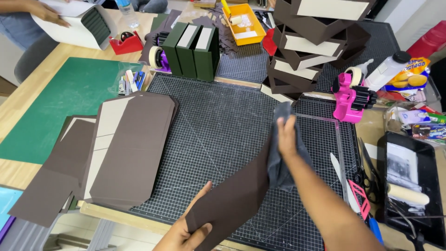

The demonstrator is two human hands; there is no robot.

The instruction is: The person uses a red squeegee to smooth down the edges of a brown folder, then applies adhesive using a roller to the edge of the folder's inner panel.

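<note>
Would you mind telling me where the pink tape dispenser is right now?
In the head view, the pink tape dispenser stands on the right side of the table, just right of the stack of brown boxes and beyond the right hand.

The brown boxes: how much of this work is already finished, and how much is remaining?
Done: a stack of brown boxes stands at the back of the cutting mat. In hand: the left hand holds a brown sheet by its near edge, while the right hand presses a grey cloth on it. Left: a pile of flat brown sheets still lies unfolded on the left.
</note>
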